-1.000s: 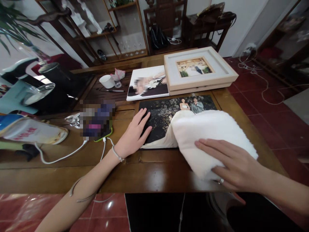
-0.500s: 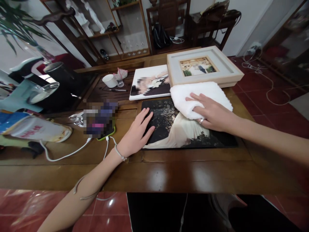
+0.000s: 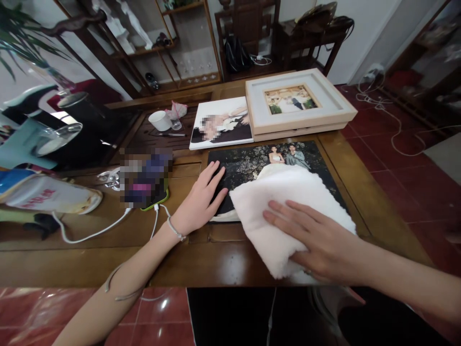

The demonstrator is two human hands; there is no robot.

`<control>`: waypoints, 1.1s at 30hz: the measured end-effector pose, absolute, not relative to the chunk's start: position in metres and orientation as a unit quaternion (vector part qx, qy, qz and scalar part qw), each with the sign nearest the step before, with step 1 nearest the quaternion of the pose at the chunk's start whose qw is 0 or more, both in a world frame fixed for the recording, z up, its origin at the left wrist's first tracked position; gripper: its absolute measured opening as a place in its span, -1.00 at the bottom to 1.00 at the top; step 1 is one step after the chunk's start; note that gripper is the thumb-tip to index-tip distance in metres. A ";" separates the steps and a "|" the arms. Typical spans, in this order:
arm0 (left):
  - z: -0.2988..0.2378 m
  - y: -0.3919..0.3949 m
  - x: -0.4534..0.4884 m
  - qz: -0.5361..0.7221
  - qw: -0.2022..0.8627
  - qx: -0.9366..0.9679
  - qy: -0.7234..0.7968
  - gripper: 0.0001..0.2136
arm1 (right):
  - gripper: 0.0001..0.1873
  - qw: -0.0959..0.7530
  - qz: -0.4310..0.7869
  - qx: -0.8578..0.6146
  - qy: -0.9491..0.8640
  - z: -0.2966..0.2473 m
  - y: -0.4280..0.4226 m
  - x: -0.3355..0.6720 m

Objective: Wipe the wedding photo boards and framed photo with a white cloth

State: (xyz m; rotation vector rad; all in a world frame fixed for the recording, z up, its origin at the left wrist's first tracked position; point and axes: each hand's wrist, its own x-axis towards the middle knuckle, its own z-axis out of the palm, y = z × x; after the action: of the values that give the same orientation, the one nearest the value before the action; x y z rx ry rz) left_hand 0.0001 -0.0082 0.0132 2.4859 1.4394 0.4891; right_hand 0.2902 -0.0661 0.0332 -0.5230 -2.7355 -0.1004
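Observation:
A dark photo print (image 3: 236,166) lies flat on the wooden table, showing a couple among flowers and a pale, flowing gown. My left hand (image 3: 200,197) rests palm down on its left edge, fingers spread. Pressed over the print's lower right part is a white towel (image 3: 252,206), which overhangs the print's near edge. My right hand (image 3: 320,235) has its fingers stretched over the towel and its thumb tucked into a fold. The towel hides much of the gown.
Behind the print are a white-edged photo panel (image 3: 225,127) and a thick pale wooden frame (image 3: 302,126). On the left lie a green-cased phone (image 3: 165,196) with white cables (image 3: 95,238) and a printed bag (image 3: 46,194). A white cup (image 3: 159,120) stands on the tea tray.
My right hand has drawn the towel toward me, from the print's upper right to its near edge. The couple in the print now shows. My left hand stays on the print.

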 end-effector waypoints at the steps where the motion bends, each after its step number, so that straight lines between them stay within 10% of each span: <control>1: 0.013 -0.008 0.000 0.168 0.113 0.847 0.491 -0.51 | -0.96 0.182 -0.033 -0.182 -0.966 0.032 -0.058 0.294; 33: 0.013 -0.009 0.000 0.168 0.107 0.849 0.489 -0.51 | -0.73 0.158 -0.058 -0.220 -0.961 0.030 0.002 0.298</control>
State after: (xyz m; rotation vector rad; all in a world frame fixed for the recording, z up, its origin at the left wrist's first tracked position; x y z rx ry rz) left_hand 0.0002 -0.0090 0.0131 2.5003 1.4382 0.4944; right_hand 0.2978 0.0020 0.0299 -0.6280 -2.7492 -0.1652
